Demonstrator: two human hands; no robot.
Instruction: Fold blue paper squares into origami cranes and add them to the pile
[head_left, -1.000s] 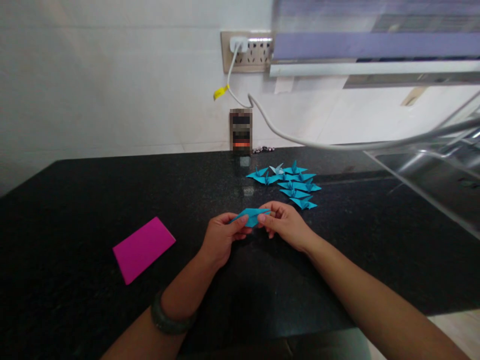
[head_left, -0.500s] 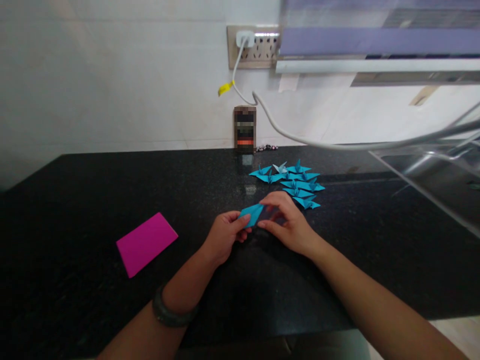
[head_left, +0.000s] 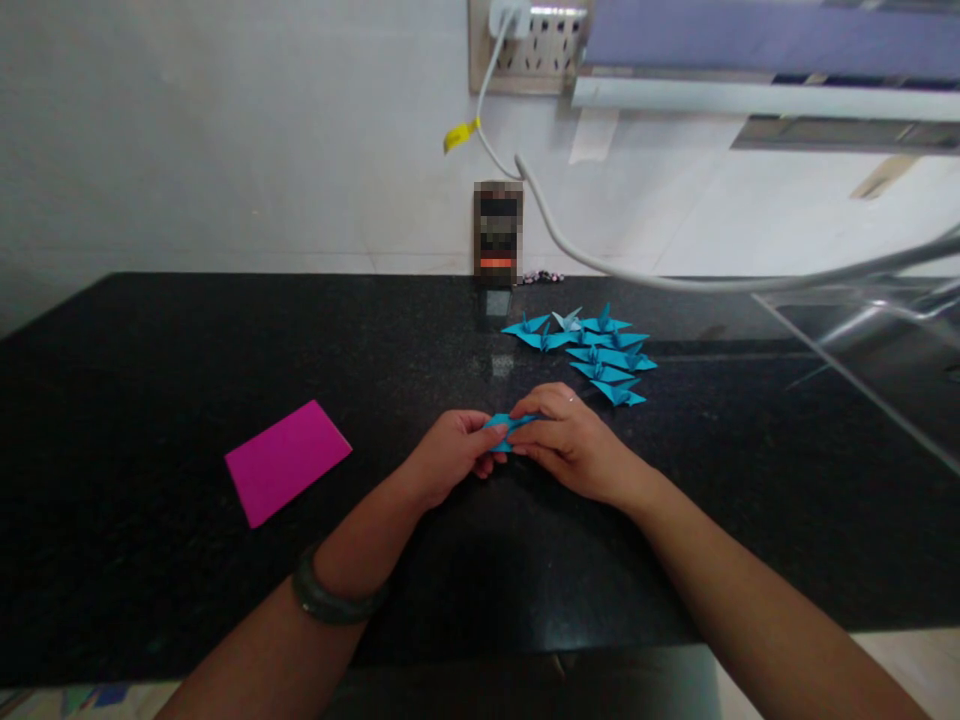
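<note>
A small folded piece of blue paper (head_left: pixel 501 421) is held between my two hands above the dark counter. My left hand (head_left: pixel 454 452) pinches its left end, thumb on top and fingers beneath. From the right, my right hand (head_left: pixel 574 443) closes its fingers on the paper's other end and covers much of it. Just beyond my right hand lies a group of folded blue paper cranes (head_left: pixel 611 360), with one paler crane (head_left: pixel 568 320) at the back. To the left rests a bright pink stack of paper (head_left: pixel 288 463).
A phone-like device (head_left: pixel 498 232), blurred out, leans against the wall with a beaded strand (head_left: pixel 541 277) beside it. A white cable (head_left: pixel 600 272) runs from the wall socket (head_left: pixel 536 45) across to the right. A sink (head_left: pixel 885 370) is set into the counter (head_left: pixel 187 350) at the right.
My right hand has closed in on the blue paper, its fingers now pressing on the right end. My left hand keeps its pinch. The camera view has tilted slightly downward.
</note>
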